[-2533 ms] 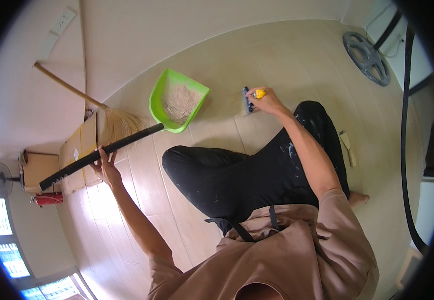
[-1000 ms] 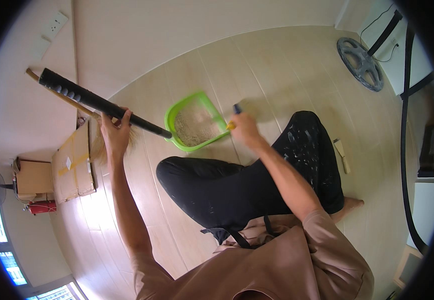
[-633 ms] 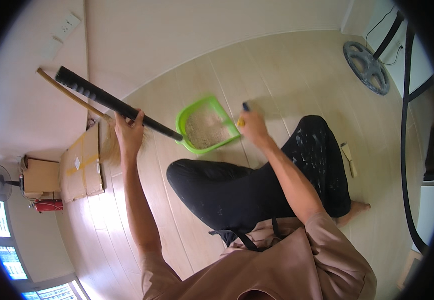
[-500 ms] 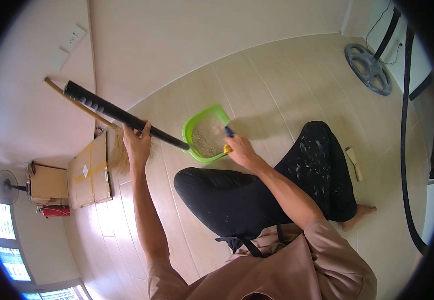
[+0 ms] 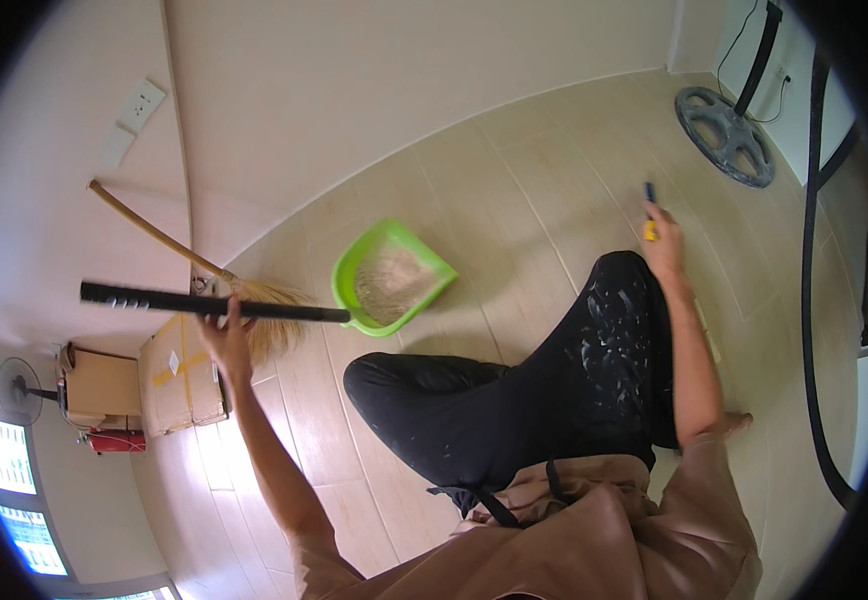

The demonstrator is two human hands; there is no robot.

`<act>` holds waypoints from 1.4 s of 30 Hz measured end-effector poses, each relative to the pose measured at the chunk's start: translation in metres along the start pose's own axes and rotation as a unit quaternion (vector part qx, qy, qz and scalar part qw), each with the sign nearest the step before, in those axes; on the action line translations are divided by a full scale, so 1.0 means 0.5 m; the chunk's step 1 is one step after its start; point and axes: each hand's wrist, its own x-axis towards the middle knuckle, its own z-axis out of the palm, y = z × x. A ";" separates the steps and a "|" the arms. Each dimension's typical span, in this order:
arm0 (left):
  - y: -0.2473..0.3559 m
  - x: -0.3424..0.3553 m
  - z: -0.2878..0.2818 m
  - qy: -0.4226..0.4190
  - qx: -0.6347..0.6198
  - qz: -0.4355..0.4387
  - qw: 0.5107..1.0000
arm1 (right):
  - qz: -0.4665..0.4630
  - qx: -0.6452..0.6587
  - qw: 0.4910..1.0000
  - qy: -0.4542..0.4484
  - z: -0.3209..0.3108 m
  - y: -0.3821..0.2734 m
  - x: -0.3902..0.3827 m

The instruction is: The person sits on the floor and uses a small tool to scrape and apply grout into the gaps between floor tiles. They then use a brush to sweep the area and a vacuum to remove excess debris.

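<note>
My left hand is closed around the black handle of a green dustpan. The pan is at the handle's right end, over the floor, and has pale grey dust and grit in it. My right hand is out to the right beyond my raised knee, closed on a small tool with a yellow part and a dark-blue end. Its exact kind is hard to make out. A straw broom leans on the wall just behind the handle, partly covered by it and my left hand.
A flat taped cardboard box stands at the left, with a fan and a red case farther off. A round grey stand base is at the upper right, near a black strap. A scraper is mostly hidden behind my right forearm.
My right hand has moved from beside the dustpan out to the right, still holding the tool. My left hand has shifted left and down; the handle lies more level and the pan has turned.
</note>
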 end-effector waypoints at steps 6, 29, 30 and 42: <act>0.002 -0.012 -0.157 0.125 0.021 -0.019 0.992 | 0.069 -0.192 0.971 -0.123 -0.146 0.257 -0.114; -0.139 -0.251 -0.550 0.335 0.271 -0.105 0.896 | 0.084 -0.111 0.969 -0.203 -0.197 0.202 -0.356; -0.143 -0.256 -0.549 0.341 0.289 -0.096 0.889 | 0.067 -0.139 0.960 -0.234 -0.203 0.202 -0.338; -0.203 -0.290 -0.470 0.384 0.294 -0.072 0.873 | 0.009 -0.082 0.978 -0.194 -0.209 0.434 -0.259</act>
